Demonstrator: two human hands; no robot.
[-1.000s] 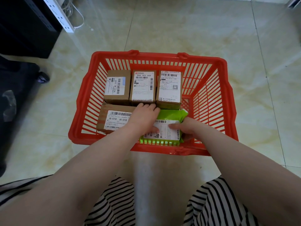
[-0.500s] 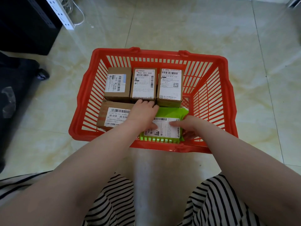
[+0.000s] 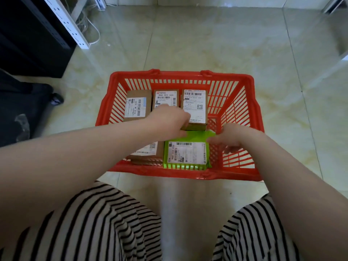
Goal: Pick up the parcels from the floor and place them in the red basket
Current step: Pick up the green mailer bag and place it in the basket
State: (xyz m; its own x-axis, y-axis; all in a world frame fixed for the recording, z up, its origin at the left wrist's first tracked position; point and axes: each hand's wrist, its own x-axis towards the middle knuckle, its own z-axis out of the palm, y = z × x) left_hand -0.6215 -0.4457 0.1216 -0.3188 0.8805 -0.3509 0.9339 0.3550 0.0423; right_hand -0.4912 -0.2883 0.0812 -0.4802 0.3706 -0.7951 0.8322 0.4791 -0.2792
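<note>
Two hands hovered inside the red basket (image 3: 243,87): the left hand (image 3: 169,117) curled loosely over the cardboard boxes (image 3: 195,106) at 12 o'clock, the right hand (image 3: 230,137) curled at the green parcel (image 3: 186,153), contact unclear. A black cabinet (image 3: 28,34) stood at 10 o'clock, a power strip (image 3: 66,21) beside it.

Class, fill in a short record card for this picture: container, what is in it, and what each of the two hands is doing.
container: red basket on the tiled floor
brown boxes: three in the far row, one near left
green parcel: near side, label up
left hand: over the far row, empty as far as seen
right hand: at the green parcel's right corner
</note>
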